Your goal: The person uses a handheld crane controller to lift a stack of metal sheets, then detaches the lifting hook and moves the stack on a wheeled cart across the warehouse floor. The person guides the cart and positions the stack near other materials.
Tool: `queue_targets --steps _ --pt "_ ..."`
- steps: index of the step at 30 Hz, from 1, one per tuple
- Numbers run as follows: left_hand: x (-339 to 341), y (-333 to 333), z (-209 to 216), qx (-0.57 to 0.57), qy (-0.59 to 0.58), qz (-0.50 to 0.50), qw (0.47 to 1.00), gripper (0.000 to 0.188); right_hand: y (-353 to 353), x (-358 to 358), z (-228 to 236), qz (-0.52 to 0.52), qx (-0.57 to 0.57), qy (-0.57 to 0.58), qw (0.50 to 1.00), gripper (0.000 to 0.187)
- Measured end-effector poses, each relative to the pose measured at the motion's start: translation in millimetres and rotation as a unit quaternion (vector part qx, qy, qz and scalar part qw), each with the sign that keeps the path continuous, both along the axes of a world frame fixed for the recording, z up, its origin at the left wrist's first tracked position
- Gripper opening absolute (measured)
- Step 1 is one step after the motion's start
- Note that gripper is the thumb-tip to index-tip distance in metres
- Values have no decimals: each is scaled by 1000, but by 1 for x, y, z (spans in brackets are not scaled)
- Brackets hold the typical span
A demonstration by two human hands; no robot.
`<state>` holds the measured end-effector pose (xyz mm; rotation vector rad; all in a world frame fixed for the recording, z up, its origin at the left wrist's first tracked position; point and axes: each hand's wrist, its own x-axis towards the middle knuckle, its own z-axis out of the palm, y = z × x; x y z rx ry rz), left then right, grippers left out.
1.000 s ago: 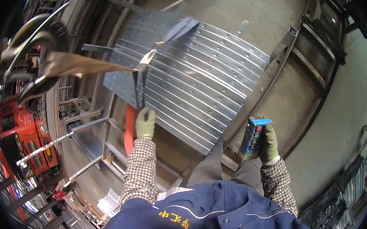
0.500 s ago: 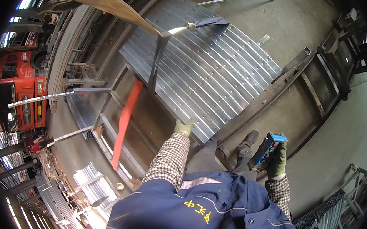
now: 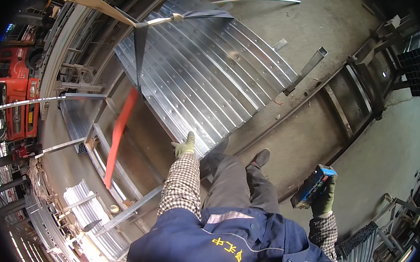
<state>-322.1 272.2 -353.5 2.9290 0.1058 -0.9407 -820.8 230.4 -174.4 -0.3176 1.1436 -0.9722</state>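
A stack of ribbed, dotted silver metal panels [image 3: 205,76] fills the middle of the view, with a lifting sling [image 3: 141,52] looped round it and running up to the upper left. My left hand [image 3: 185,147], in a pale green glove, rests at the near end of the panels. Its thumb and fingers are spread apart on the edge, not wrapped round it. On the right, clear of the stack, my right hand [image 3: 324,198] wears a dark green glove and grips a chunky blue-and-black remote control [image 3: 312,188]. The glove covers part of its side.
Left of the stack stand a steel frame [image 3: 127,213] and a red strip [image 3: 120,136]. A red truck [image 3: 14,93] is at the far left. Dark steel rails [image 3: 338,110] run along the right, and a square tube [image 3: 309,67] sticks up beside the panels.
The panels and surroundings have shifted left in view. My left hand has stayed at the panel edge, its fingers turned more upward. My right hand still holds the remote control.
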Motion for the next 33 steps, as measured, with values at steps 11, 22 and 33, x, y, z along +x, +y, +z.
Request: queue_targets --steps 11,22,33 --pt "-16 -2 15 -99 -14 33 994 145 4 -8 -8 14 -17 -32 999 61" --pt "-26 12 -25 -202 -69 35 976 133 -47 6 -7 47 -26 10 999 59" --pt "-34 21 -39 -179 -110 37 977 125 -178 57 -32 161 -64 -31 984 54"
